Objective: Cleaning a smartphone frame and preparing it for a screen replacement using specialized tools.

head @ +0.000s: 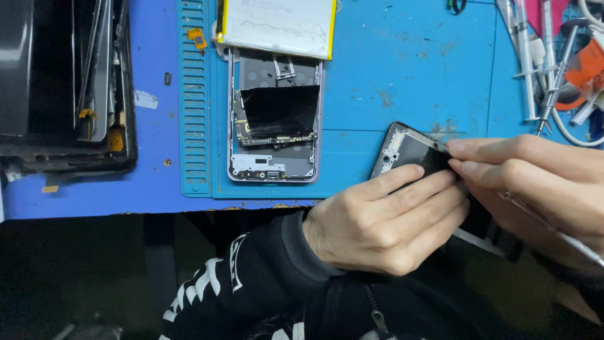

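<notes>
sleeve (251, 283): black knit, white print pattern, ribbed cuff
hands: left hand (384, 220), right hand (541, 182) bare
zip (375, 308): black, just right of sleeve

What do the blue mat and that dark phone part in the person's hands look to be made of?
The blue mat looks like soft rubber or silicone: matte, scuffed, with moulded ridges along its left strip. The dark phone part, held by the left hand and right hand, seems a glossy black panel in a pale, thin frame, probably metal or plastic.

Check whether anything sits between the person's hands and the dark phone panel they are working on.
Nothing visible does: the left hand and right hand both already touch the dark phone panel, fingers directly on it.
</notes>
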